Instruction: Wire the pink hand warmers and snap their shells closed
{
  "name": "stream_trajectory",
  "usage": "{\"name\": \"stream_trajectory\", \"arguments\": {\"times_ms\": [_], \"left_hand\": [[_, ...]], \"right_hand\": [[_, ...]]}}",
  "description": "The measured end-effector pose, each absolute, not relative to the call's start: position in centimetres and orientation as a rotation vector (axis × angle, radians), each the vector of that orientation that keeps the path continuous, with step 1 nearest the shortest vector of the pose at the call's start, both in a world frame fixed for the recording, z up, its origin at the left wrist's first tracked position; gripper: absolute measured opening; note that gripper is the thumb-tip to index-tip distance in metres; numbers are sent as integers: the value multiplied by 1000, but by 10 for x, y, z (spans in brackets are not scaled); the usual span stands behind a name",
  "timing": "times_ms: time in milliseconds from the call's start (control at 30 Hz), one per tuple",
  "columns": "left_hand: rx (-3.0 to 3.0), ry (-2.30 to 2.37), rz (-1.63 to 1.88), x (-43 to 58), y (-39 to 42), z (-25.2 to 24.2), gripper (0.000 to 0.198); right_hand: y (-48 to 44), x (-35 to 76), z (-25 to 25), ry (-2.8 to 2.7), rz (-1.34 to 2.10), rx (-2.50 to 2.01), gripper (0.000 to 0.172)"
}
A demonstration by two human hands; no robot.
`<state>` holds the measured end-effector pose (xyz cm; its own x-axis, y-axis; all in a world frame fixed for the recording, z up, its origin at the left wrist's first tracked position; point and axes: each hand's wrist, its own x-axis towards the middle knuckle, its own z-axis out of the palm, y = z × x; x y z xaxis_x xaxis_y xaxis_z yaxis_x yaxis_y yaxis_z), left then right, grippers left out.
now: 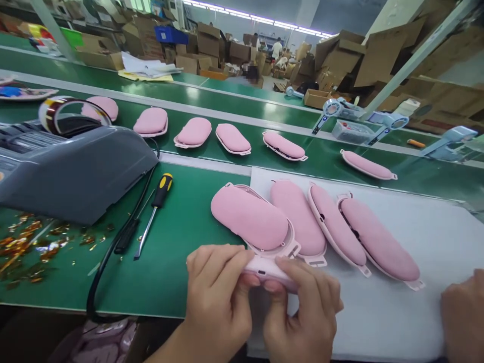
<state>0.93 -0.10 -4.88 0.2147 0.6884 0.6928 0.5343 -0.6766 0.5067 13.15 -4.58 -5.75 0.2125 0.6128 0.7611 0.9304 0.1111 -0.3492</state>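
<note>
My left hand (217, 297) and my right hand (302, 307) are both closed on a small pink device (266, 268), pinching it between thumbs and fingertips at the near edge of the bench. Its front is mostly hidden by my fingers. Just beyond it lies a row of several pink oval shells (249, 217) leaning on one another across a white mat (416, 292). More pink shells (194, 132) sit spaced out along the green conveyor belt (325, 156) behind.
A grey tape dispenser (68, 169) stands at the left, with a yellow-and-black screwdriver (153, 214) and a black cable (109, 257) beside it. Foil scraps (26, 247) litter the green bench. Another person's hand (463, 312) rests at the right edge. Cardboard boxes (348, 55) fill the background.
</note>
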Motion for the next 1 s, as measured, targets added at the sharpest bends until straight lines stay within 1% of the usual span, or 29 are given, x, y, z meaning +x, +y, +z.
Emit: {"name": "stream_trajectory", "arguments": {"times_ms": [100, 200, 400, 600, 700, 833, 900, 1000], "left_hand": [[2304, 1173, 1432, 11, 4, -44, 17], [2357, 1144, 1373, 7, 6, -41, 15], [2482, 1042, 1267, -11, -4, -46, 29], [2436, 987, 1283, -19, -12, -52, 31], [2438, 998, 1293, -16, -14, -52, 27], [2384, 1106, 1482, -1, -12, -52, 14], [2341, 1148, 1583, 6, -9, -52, 13], [2332, 1163, 1603, 8, -4, -51, 13]], "right_hand": [[-40, 126, -50, -1443, -373, -1650, 14], [-39, 125, -46, -1474, -362, -1642, 16], [-53, 126, -51, -1563, -356, -1521, 19], [-62, 129, -55, -1590, -334, -1479, 24], [-63, 126, -56, -1578, -319, -1506, 28], [-57, 115, -55, -1455, -386, -1547, 17], [-51, 111, -55, -1408, -410, -1559, 18], [-46, 113, -53, -1428, -402, -1585, 21]]}}
